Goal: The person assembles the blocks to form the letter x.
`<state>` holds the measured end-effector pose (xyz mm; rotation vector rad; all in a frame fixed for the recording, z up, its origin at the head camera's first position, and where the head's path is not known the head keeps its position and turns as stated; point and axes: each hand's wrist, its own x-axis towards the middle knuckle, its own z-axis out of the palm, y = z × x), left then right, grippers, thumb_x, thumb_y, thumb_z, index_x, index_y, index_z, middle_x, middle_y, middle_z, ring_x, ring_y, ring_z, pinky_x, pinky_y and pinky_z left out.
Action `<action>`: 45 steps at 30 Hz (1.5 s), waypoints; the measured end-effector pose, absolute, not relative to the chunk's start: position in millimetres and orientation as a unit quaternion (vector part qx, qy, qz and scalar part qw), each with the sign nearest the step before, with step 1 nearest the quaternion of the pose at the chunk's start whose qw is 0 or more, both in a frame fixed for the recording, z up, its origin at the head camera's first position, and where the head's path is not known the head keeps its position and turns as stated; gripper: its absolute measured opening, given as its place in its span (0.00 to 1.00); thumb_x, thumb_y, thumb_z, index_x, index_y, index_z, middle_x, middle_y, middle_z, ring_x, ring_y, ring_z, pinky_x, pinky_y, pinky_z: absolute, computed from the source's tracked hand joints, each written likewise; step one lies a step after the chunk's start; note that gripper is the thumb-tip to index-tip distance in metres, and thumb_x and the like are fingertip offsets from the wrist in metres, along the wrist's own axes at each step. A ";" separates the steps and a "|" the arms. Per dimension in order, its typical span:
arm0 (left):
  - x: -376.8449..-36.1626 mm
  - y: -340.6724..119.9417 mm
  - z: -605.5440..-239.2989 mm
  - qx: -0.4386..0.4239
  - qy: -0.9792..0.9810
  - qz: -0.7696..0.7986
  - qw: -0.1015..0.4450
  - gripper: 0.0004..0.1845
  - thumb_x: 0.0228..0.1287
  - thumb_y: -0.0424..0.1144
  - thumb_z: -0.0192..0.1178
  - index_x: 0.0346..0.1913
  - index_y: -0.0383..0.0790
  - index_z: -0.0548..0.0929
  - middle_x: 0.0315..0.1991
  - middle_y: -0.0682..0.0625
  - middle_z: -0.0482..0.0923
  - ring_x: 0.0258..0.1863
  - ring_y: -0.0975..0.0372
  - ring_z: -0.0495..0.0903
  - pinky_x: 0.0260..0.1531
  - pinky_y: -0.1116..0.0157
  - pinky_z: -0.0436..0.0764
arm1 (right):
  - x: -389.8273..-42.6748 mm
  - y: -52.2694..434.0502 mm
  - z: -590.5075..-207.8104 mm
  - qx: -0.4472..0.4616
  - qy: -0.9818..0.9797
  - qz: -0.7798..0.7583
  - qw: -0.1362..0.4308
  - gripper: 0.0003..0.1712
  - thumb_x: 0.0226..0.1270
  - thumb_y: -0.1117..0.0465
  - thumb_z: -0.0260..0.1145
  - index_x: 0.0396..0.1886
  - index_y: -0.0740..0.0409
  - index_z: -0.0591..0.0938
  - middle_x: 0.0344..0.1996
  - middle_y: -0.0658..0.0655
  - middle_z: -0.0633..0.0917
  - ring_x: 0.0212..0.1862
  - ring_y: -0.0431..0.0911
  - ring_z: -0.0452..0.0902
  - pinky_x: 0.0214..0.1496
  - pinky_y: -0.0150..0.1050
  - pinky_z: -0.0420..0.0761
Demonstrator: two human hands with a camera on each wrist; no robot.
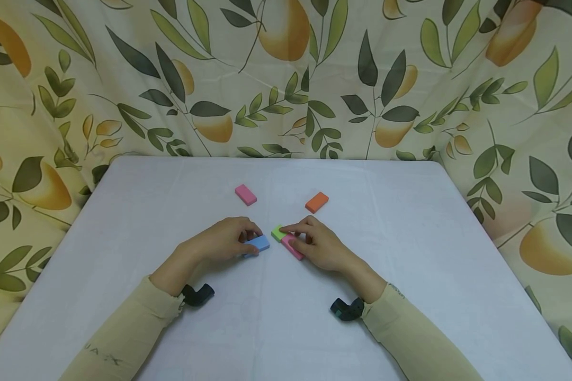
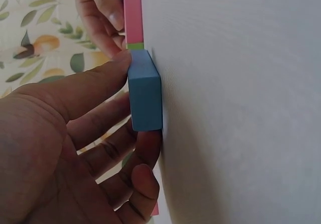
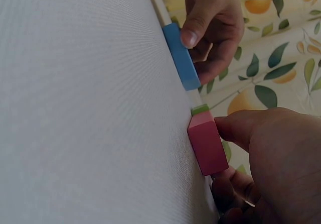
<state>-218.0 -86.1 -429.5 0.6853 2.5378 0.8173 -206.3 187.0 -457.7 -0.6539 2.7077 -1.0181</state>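
My left hand (image 1: 222, 241) pinches a blue rectangular block (image 1: 260, 243) between thumb and fingers, low over the white tabletop. In the left wrist view, one end face of this blue block (image 2: 145, 103) points at the camera. To the right, my right hand (image 1: 327, 247) holds a pink block (image 1: 292, 247) by its sides. A light green block (image 1: 277, 233) lies against the far end of the pink one, and my right index fingertip reaches onto it. A small gap separates the blue block from the green one. The pink block (image 3: 208, 146) looks large in the right wrist view.
Farther back on the white table (image 1: 391, 222) lie a second pink block (image 1: 246, 194) on the left and an orange block (image 1: 316, 202) on the right. Behind the table hangs a curtain (image 1: 276, 79) printed with fruit and leaves. Dark cameras sit on both wrists.
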 end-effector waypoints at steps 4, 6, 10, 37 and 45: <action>-217.9 -86.3 -429.5 0.242 0.903 0.297 0.194 0.21 0.59 0.49 0.68 0.55 0.50 0.80 0.39 0.58 0.78 0.40 0.63 0.75 0.44 0.64 0.75 | -206.7 187.4 -458.5 -0.223 0.910 -0.340 0.084 0.18 0.70 0.51 0.61 0.58 0.30 0.79 0.42 0.42 0.74 0.33 0.43 0.69 0.32 0.35 0.69; -218.2 -86.1 -430.0 0.245 0.904 0.294 0.193 0.22 0.58 0.49 0.68 0.55 0.50 0.80 0.39 0.58 0.78 0.40 0.63 0.74 0.44 0.64 0.75 | -206.6 187.6 -458.8 -0.224 0.910 -0.341 0.082 0.18 0.70 0.51 0.61 0.58 0.31 0.79 0.42 0.42 0.74 0.34 0.42 0.69 0.32 0.35 0.69; -218.3 -85.2 -431.0 0.246 0.903 0.295 0.191 0.22 0.58 0.50 0.68 0.55 0.50 0.80 0.38 0.58 0.78 0.39 0.63 0.75 0.43 0.64 0.75 | -206.5 187.7 -459.4 -0.225 0.909 -0.342 0.079 0.18 0.70 0.51 0.61 0.58 0.31 0.80 0.42 0.42 0.74 0.33 0.42 0.69 0.32 0.35 0.70; -221.1 -80.4 -432.8 0.260 0.907 0.276 0.182 0.23 0.58 0.51 0.68 0.55 0.49 0.80 0.36 0.57 0.77 0.38 0.64 0.74 0.41 0.65 0.74 | -207.9 188.0 -460.5 -0.225 0.909 -0.341 0.080 0.18 0.70 0.51 0.61 0.57 0.28 0.79 0.42 0.41 0.74 0.34 0.42 0.69 0.33 0.36 0.70; -221.0 -79.7 -431.5 0.256 0.908 0.276 0.184 0.23 0.58 0.50 0.69 0.55 0.49 0.80 0.36 0.57 0.77 0.38 0.63 0.74 0.40 0.65 0.74 | -208.1 188.2 -461.5 -0.227 0.908 -0.342 0.079 0.18 0.70 0.51 0.61 0.57 0.28 0.79 0.41 0.42 0.74 0.34 0.42 0.69 0.32 0.36 0.69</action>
